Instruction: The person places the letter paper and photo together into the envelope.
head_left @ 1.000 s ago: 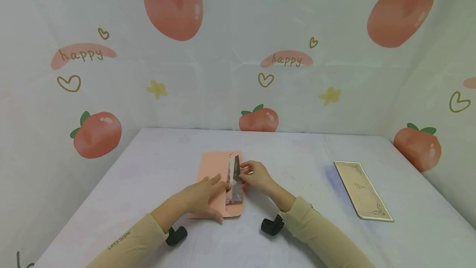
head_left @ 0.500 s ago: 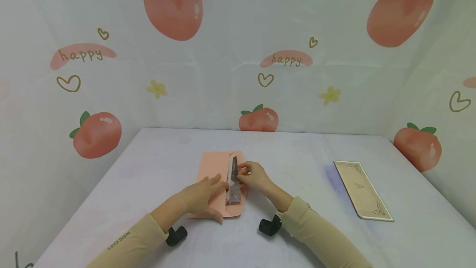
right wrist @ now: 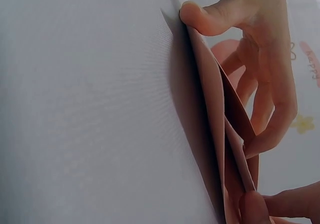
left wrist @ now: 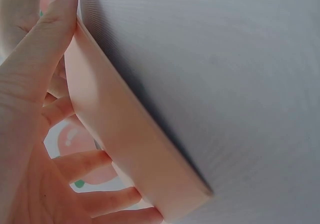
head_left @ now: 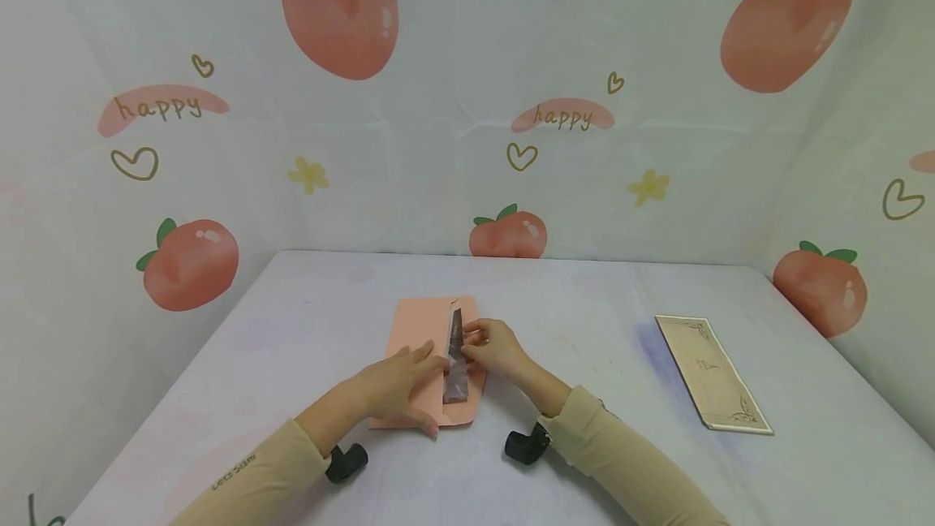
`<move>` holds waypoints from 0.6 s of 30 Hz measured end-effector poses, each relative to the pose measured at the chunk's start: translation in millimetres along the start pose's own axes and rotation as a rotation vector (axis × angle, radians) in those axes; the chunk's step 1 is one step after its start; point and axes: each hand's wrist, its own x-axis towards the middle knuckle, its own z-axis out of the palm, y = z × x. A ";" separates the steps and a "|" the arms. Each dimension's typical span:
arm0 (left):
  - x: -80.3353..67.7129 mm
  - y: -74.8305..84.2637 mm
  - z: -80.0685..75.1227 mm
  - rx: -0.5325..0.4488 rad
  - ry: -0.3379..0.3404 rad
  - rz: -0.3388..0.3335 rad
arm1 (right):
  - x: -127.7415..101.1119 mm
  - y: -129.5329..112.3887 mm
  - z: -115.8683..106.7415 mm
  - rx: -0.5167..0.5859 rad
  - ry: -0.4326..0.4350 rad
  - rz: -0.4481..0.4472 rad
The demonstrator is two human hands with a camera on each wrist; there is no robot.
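Pink envelope (head_left: pixel 424 355) lies flat under your left hand (head_left: pixel 390 384), whose straight fingers press it down. Your right hand (head_left: pixel 497 347) pinches the dark flap (head_left: pixel 456 360) just beside them; folding it shut looks like the step, so next press it flat.

I see a pale lilac-white worktop (head_left: pixel 307 323) running to the far wall. A pink envelope (head_left: pixel 418 323) lies flat at its middle, toward the near side. Well apart on the right lies a cream card with ornate corners (head_left: pixel 712 373), angled.
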 end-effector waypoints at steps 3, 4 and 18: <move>0.1 -0.1 0.0 0.001 -0.001 -0.002 | -1.3 -1.9 0.6 0.001 -0.005 -0.002; 0.0 -0.1 0.0 0.002 -0.001 -0.002 | -2.0 -2.8 0.8 -0.001 -0.006 -0.004; -0.4 -0.4 -0.2 -0.003 0.005 0.005 | -2.5 -4.9 5.0 -0.089 -0.004 -0.064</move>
